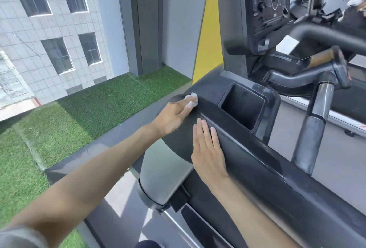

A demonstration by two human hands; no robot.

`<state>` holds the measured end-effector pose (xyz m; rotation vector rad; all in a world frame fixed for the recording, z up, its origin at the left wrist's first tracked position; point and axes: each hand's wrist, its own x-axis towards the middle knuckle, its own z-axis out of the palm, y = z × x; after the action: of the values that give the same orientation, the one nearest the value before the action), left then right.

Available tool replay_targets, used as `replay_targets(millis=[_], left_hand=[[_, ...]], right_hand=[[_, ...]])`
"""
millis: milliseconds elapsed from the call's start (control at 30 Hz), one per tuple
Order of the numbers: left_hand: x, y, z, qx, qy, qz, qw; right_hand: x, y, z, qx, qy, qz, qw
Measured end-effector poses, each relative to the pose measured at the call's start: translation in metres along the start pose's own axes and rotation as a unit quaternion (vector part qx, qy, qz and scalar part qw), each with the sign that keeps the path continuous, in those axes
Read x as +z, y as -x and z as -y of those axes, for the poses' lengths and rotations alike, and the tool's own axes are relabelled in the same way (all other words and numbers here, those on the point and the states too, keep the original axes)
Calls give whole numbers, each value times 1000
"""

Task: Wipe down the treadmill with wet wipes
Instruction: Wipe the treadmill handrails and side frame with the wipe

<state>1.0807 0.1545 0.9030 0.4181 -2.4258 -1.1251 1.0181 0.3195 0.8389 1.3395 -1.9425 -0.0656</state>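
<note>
the treadmill (257, 168) fills the right half of the view: black plastic, dull and streaked with dust, its long side arm running from bottom right up to the middle. beyond the glass on the left stand a pale tiled building (49, 29) and a strip of green artificial grass (79, 113), and a yellow panel (208, 39) rises behind the machine. the console (267, 2) at the top carries a round dial and small white icons, but none of its lettering can be read. the only legible writing is "tr", in slanted script at the far right edge, and the rest of it is cut off. a curved handlebar (293, 81) branches off below the console. a deep square cup holder (243, 107) is sunk into the arm.

the right hand (208, 152) lies flat on the arm near the cup holder, fingers straight and close together, holding nothing. the left hand (172, 117) reaches along the arm's rounded outer edge, fingers stretched out and pressing down on the wet wipe (192, 100). the wipe is white and crumpled into a small wad. it sits on the arm's top edge, just left of the cup holder, and pokes out past the fingertips.
</note>
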Motion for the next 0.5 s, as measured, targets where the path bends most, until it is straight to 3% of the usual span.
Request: replay_targets(millis=[67,167,333,433,500], left_hand=[[-2,1,5,12,26,25,999],[-15,-4,14,-54,14,-28,998],[4,5,-3,53,-42,24,997],[-7,-8,5,-54,-12,-37,998],[-5,-6,2,-66,-19,-47,997]], right_hand=[[3,-2,1,4,1,-8,1000],[3,-2,1,9,7,-7,1000],[4,0,-1,-11,23,12,1000],[0,0,-3,-12,28,18,999],[-2,1,-5,-23,41,34,998]])
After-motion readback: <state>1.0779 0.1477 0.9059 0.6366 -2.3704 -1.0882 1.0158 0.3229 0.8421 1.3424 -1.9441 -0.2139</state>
